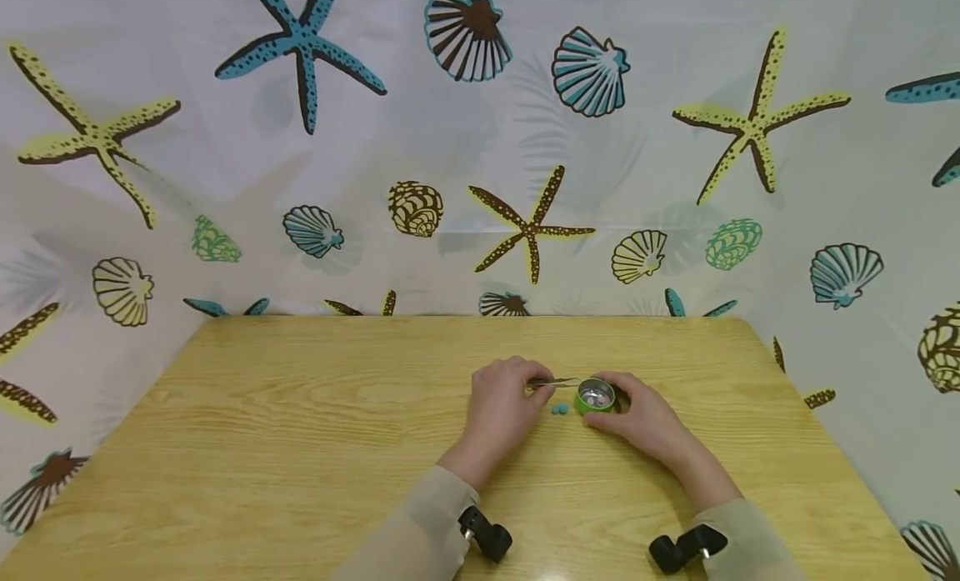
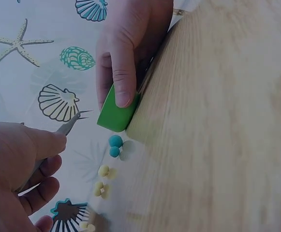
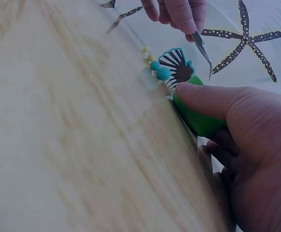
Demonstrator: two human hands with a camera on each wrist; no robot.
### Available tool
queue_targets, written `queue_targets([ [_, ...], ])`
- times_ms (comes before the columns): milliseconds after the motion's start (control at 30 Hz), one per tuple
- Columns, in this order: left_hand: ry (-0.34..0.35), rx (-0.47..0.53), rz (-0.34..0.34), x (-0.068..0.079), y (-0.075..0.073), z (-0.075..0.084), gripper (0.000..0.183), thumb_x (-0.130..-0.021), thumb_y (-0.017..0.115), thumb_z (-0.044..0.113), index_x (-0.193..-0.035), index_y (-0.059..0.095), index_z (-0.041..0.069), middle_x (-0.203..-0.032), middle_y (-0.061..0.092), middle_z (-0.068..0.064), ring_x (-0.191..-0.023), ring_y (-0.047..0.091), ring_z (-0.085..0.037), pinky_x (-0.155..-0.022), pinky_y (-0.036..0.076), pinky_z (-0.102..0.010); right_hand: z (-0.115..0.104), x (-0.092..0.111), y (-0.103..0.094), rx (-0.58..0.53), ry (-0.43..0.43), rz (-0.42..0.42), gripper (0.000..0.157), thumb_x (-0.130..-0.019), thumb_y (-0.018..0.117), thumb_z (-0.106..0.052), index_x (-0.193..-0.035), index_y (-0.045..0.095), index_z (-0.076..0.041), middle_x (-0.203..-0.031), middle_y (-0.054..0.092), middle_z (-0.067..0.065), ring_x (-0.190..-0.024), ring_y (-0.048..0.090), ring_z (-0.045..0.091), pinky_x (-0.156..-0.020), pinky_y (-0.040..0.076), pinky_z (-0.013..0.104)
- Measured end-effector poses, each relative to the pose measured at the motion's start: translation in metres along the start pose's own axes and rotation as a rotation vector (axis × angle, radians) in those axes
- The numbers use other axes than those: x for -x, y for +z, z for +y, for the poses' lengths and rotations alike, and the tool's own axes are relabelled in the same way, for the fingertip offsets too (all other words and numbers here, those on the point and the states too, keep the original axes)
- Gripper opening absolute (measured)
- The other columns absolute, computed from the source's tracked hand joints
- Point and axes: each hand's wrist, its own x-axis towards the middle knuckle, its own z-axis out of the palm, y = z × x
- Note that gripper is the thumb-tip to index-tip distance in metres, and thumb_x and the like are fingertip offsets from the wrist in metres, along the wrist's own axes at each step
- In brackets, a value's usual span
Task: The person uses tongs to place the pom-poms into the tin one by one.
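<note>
My left hand (image 1: 501,408) pinches a pair of bent-tip metal tweezers (image 2: 70,124). Their points are parted with nothing between them in the left wrist view, and in the head view they reach close to the rim of a small green tin (image 2: 115,113). Thumb on one side and fingers on the other, my right hand (image 1: 648,416) grips this round tin, which is open at the top with a silvery inside holding some pale bits. Two blue balls (image 2: 115,141) lie on the table beside the tin, between the hands.
Several small pale yellow balls (image 2: 103,170) lie in line past the blue ones, hidden behind my left hand in the head view. The wooden table (image 1: 300,431) ends at a hanging cloth (image 1: 360,147) printed with shells and starfish.
</note>
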Motion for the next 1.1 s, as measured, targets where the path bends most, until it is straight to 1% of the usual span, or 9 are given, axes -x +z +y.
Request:
queue_targets([
  [167,-0.011,0.003,0.037,-0.005,-0.011,-0.007,0.008,-0.102,0.084,0.024,-0.109,0.086,0.020,-0.107,0.080,0.004,-0.105,0.072,-0.025,-0.101,0.050,-0.058,-0.003,-0.002,-0.001,0.005,-0.009,0.010,0.072,-0.097,0.089,-0.033,-0.156,0.059,-0.004,-0.157,0.058,0.023,-0.150,0.050,0.044,-0.125,0.034,0.063],
  [367,-0.082,0.026,0.067,-0.006,-0.020,-0.021,0.011,-0.102,0.084,0.023,-0.112,0.086,0.019,-0.111,0.081,0.002,-0.108,0.073,-0.029,-0.103,0.048,-0.061,-0.003,-0.003,0.001,-0.007,0.009,-0.009,0.074,-0.098,0.088,-0.033,-0.158,0.057,-0.005,-0.159,0.056,0.023,-0.153,0.046,0.045,-0.125,0.033,0.063],
  [467,-0.114,0.041,0.081,-0.006,-0.022,-0.030,0.011,-0.102,0.084,0.022,-0.112,0.086,0.018,-0.111,0.081,0.001,-0.108,0.073,-0.031,-0.104,0.048,-0.062,-0.003,-0.002,0.002,-0.003,0.015,-0.010,0.074,-0.098,0.088,-0.034,-0.158,0.057,-0.006,-0.160,0.056,0.022,-0.153,0.046,0.044,-0.125,0.033,0.063],
  [567,-0.130,0.036,0.097,-0.005,-0.022,-0.039,0.011,-0.101,0.085,0.022,-0.111,0.086,0.017,-0.108,0.081,0.000,-0.106,0.073,-0.032,-0.102,0.048,-0.062,-0.002,0.000,0.003,0.002,0.016,-0.003,0.072,-0.098,0.088,-0.033,-0.157,0.058,-0.005,-0.159,0.056,0.022,-0.152,0.047,0.044,-0.125,0.033,0.063],
  [767,-0.153,-0.002,0.114,-0.004,-0.024,-0.056,0.011,-0.100,0.086,0.022,-0.110,0.086,0.017,-0.106,0.081,0.000,-0.103,0.073,-0.031,-0.098,0.051,-0.058,-0.003,0.002,0.003,0.001,0.012,-0.002,0.071,-0.098,0.088,-0.032,-0.156,0.059,-0.005,-0.157,0.057,0.022,-0.151,0.048,0.044,-0.125,0.034,0.063],
  [967,-0.158,-0.017,0.133,-0.005,-0.029,-0.067,0.011,-0.100,0.086,0.021,-0.110,0.086,0.015,-0.104,0.081,-0.001,-0.100,0.074,-0.032,-0.092,0.053,-0.057,-0.005,0.002,0.001,-0.006,0.013,0.001,0.072,-0.097,0.088,-0.032,-0.157,0.059,-0.006,-0.158,0.057,0.021,-0.151,0.048,0.044,-0.125,0.034,0.063],
  [1100,-0.173,-0.012,0.123,-0.004,-0.030,-0.073,0.013,-0.100,0.085,0.021,-0.111,0.086,0.014,-0.106,0.081,-0.003,-0.100,0.075,-0.031,-0.092,0.055,-0.055,-0.004,0.002,0.000,-0.005,0.012,-0.001,0.073,-0.098,0.088,-0.033,-0.158,0.058,-0.006,-0.158,0.057,0.021,-0.151,0.048,0.044,-0.125,0.034,0.063],
])
